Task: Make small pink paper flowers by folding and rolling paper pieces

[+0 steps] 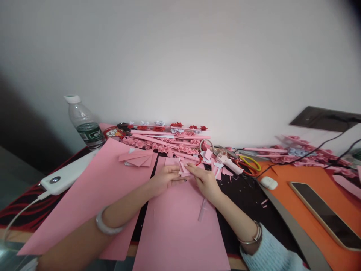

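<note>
Showing folds, a small pink paper piece [184, 171] is held by both hands [163, 181] [207, 184] over a smooth pink paper sheet [180, 233].

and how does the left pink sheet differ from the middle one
The left pink sheet lies at a slant, while the middle pink sheet lies nearly straight ahead. Folded pink pieces rest on the left sheet; above the middle sheet, the left hand and right hand hold a small pink piece. Both sheets are pink and overhang the table's near edge.
</note>
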### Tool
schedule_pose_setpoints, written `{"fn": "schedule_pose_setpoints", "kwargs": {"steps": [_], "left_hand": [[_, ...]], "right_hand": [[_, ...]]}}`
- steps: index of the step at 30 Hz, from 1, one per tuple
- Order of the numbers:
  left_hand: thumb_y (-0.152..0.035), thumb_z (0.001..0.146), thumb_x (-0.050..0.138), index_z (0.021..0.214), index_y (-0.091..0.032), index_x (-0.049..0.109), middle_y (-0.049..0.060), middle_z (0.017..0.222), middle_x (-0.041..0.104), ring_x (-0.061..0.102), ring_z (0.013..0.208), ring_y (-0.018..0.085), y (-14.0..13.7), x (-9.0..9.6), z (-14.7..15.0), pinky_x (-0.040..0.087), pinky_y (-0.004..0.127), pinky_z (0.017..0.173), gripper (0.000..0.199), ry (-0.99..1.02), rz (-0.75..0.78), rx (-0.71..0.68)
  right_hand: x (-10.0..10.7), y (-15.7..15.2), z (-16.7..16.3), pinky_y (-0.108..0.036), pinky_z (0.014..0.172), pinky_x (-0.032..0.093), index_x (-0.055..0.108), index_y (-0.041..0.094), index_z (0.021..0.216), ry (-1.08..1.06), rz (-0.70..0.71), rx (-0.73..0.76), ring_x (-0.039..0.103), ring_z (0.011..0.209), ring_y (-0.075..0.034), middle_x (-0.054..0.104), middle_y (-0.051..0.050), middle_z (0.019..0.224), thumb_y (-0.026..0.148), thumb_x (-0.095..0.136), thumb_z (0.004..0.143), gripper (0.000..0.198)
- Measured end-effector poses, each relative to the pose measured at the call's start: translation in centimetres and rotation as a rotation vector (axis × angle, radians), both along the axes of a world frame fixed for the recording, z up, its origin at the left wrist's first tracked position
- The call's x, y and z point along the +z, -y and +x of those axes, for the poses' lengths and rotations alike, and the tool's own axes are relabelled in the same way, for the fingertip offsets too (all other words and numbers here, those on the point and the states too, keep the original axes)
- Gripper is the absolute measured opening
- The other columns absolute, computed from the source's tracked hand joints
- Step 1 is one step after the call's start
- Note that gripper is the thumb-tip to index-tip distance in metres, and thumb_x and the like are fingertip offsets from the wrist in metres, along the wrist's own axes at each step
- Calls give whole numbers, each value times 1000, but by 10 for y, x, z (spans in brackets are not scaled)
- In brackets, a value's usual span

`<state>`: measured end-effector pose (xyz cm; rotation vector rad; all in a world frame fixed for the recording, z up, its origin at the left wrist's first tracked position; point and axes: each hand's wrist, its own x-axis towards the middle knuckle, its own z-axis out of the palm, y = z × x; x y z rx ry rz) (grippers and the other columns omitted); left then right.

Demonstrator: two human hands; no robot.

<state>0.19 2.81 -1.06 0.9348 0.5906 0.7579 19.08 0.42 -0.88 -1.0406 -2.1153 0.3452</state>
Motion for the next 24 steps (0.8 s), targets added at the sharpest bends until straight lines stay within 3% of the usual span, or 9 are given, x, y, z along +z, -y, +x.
{"fn": "schedule_pose_setpoints", "kwargs": {"steps": [5, 12, 24], "left_hand": [[-23, 82, 57, 102, -9, 62, 16, 116, 60, 62, 99, 26, -2, -1, 2, 42, 40, 93, 25, 36, -104, 49], [-20, 83, 56, 105, -11, 62, 14, 116, 60, 64, 95, 23, 0, 0, 4, 43, 39, 92, 24, -6, -74, 51], [-25, 82, 58, 108, -12, 62, 14, 116, 60, 60, 103, 22, 0, -7, 4, 43, 36, 93, 29, -41, -25, 30]], "right_hand": [[-1, 0, 1, -37, 100, 41, 49, 21, 127, 86, 15, 26, 49, 118, -18, 51, -8, 130, -1, 36, 80, 53], [-1, 2, -2, -34, 99, 42, 44, 21, 131, 184, 34, 45, 47, 120, -18, 49, -8, 131, -3, 36, 78, 59], [2, 6, -7, -35, 98, 42, 49, 16, 126, 294, 82, 1, 47, 120, -20, 49, -13, 131, -3, 36, 77, 55]]}}
